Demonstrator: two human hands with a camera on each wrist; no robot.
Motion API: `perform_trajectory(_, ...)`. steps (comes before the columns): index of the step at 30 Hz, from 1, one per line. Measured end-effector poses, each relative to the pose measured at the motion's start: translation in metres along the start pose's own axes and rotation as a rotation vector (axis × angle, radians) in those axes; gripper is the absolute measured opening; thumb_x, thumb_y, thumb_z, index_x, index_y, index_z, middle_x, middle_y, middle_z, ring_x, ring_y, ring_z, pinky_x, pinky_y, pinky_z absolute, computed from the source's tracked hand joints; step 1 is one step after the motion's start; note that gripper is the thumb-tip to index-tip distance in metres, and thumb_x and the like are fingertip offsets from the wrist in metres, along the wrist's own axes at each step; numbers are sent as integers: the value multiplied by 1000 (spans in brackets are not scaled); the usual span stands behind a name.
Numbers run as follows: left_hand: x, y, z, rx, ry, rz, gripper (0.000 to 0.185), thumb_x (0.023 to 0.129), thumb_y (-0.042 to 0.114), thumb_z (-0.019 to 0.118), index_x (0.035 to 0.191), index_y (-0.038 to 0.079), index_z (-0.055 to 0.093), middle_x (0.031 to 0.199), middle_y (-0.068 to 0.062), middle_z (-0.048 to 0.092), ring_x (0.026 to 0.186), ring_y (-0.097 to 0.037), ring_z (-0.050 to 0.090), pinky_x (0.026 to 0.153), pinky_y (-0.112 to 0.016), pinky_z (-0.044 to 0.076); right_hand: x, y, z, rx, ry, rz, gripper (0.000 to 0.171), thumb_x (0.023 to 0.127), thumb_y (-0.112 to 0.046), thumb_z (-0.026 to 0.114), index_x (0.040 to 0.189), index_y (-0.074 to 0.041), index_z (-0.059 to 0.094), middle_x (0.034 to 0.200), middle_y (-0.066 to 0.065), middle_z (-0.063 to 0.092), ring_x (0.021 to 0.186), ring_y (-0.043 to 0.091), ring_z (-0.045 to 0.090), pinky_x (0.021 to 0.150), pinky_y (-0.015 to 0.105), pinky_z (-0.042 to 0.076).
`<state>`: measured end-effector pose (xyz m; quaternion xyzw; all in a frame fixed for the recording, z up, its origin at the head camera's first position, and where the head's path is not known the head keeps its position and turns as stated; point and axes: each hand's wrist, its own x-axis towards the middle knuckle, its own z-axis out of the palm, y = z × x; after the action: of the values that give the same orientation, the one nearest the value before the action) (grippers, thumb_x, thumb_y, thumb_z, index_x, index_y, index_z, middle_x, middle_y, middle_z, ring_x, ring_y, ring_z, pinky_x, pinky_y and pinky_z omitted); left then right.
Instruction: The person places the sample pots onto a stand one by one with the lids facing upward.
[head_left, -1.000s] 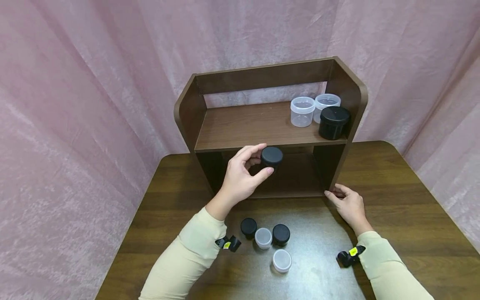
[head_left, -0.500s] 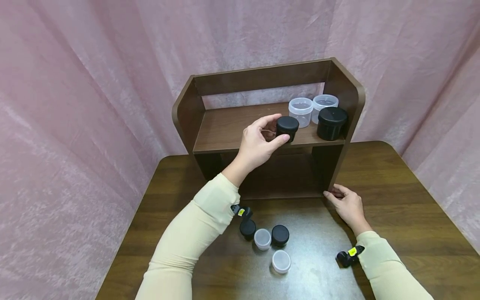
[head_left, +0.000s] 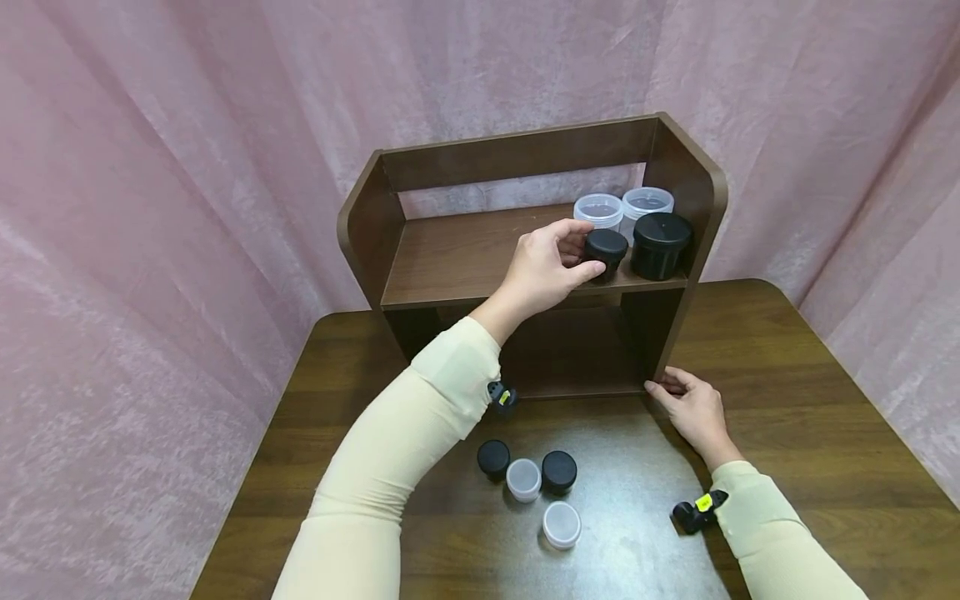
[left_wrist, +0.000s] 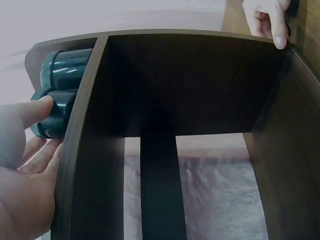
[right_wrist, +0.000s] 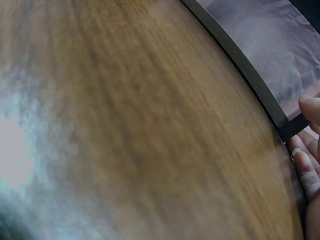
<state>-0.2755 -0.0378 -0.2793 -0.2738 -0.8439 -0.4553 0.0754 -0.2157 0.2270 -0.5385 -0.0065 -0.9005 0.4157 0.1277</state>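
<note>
My left hand (head_left: 579,250) grips a small black lidded jar (head_left: 606,248) between thumb and fingers at the front of the wooden shelf unit's upper board (head_left: 465,250). The jar sits just left of a larger black jar (head_left: 660,243); whether it rests on the board I cannot tell. Two clear lidded jars (head_left: 597,208) stand behind them. The left wrist view shows my left hand (left_wrist: 30,150), the small jar (left_wrist: 52,117) and the larger jar (left_wrist: 65,67). My right hand (head_left: 678,392) rests with relaxed fingers (right_wrist: 306,170) against the foot of the shelf's right side panel (head_left: 678,325).
On the dark wooden table (head_left: 787,400) in front of the shelf lie two small black jars (head_left: 492,457) and two small clear jars (head_left: 562,524). The lower shelf compartment (head_left: 570,350) is dark and open. Pink curtains (head_left: 150,208) hang around the table.
My left hand has carried the small black jar up from in front of the lower compartment and rightward to the upper board beside the larger black jar. The right hand has stayed put.
</note>
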Motion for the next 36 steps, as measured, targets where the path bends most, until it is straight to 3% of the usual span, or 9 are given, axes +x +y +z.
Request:
perform_trajectory(11,3,0,3,50,10,13,49,80,20,80,123,7,62,98,-5,67,85,-9,65,76,-13,49,0,-2,0,0,1,-4,56,89,-40,68,125,3,60,106,19,69,94,31,67,69,12,44)
perform_trajectory(24,2,-1,8,12,47,-2,47,80,18,80,122,7,62,98,-5,69,84,-8,66,75,-13,50,1,-3,-1,-4,6,-1,56,88,-40,69,123,3,61,105,19,69,94,32,67,77,35,52)
perform_trajectory(32,1,0,10,24,41,-11,48,81,20,79,124,9,61,100,-4,68,86,-7,65,75,-12,49,1,0,-1,4,3,-5,57,88,-40,69,124,3,60,105,19,69,93,31,68,70,10,43)
perform_trajectory(36,1,0,10,19,41,-17,48,81,19,79,125,9,61,100,-3,68,86,-7,65,75,-12,49,1,1,1,-5,4,-3,56,88,-40,69,124,3,60,105,18,69,93,31,68,72,16,46)
